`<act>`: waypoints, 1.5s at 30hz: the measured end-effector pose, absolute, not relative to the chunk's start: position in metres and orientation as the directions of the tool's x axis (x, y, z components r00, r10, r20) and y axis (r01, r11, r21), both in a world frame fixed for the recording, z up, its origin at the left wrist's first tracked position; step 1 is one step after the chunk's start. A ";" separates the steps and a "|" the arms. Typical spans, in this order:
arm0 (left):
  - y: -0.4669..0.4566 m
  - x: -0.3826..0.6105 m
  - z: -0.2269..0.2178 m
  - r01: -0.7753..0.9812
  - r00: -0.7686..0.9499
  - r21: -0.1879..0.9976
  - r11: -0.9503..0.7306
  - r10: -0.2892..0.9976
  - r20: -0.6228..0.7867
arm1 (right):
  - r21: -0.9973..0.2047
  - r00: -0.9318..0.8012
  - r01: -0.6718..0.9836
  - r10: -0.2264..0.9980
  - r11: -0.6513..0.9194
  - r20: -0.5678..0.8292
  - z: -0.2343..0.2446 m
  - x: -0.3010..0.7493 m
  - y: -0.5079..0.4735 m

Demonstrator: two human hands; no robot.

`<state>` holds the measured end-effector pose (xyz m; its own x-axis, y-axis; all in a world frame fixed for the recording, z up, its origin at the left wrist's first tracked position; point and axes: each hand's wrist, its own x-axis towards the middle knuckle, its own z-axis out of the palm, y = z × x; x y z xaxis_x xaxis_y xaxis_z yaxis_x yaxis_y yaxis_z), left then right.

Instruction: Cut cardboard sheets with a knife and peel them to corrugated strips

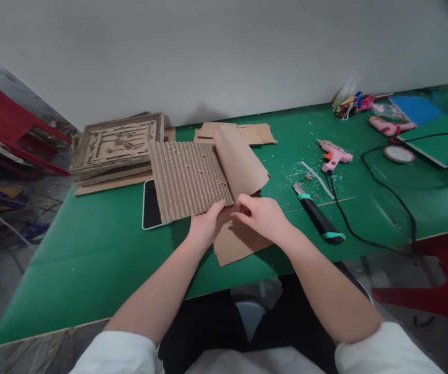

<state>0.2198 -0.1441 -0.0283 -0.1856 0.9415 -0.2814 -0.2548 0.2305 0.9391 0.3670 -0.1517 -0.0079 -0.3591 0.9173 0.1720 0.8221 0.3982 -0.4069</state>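
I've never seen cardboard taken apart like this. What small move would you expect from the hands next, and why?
Probably another short pull: the right hand peeling the smooth paper layer further back while the left hand pins the corrugated sheet. The layer is already curled up off the ribs, and both hands grip at the near edge where it seems still joined.

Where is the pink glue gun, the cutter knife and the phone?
pink glue gun (333,155), head view, on its pink body.
cutter knife (319,218), head view, on its black handle.
phone (152,205), head view, on its dark screen beside the corrugated cardboard.
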 end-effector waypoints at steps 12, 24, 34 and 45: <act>-0.143 0.220 -0.035 -0.259 -0.205 0.942 0.214 0.941 -0.270 | -0.476 -0.111 0.783 0.843 0.401 0.527 -0.028 0.357 -0.147; -0.143 0.223 -0.029 -0.347 -0.184 0.921 0.176 0.951 -0.250 | -0.686 -0.021 0.638 0.898 0.350 0.439 -0.024 0.354 -0.148; -0.133 0.211 -0.025 -0.549 -0.115 0.830 0.095 0.975 -0.188 | -0.610 -0.317 0.628 0.875 0.483 0.367 -0.011 0.395 -0.139; -0.140 0.221 -0.027 -0.501 0.008 0.850 0.163 0.983 -0.184 | -0.358 -0.380 0.800 0.868 0.482 0.320 0.005 0.390 -0.151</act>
